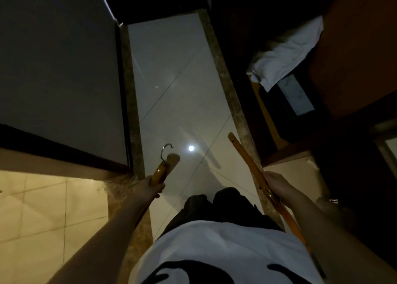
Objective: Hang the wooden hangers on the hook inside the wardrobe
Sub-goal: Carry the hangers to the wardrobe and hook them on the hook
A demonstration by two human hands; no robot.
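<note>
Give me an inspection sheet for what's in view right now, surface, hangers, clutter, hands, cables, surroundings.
Surface: glossy pale tiled floor with a speckled border; a round light reflection on it.
Job's things: one wooden hanger in the left hand, metal hook up; a second wooden hanger in the right hand. Neither is hung; the wardrobe hook is not seen.
Clutter: a white cloth draped at upper right.
Hands: left hand closed on its hanger; right hand closed on its hanger.
Cables: nothing seen.
Surroundings: dim; a dark panel on the left, dark wooden furniture on the right.
</note>
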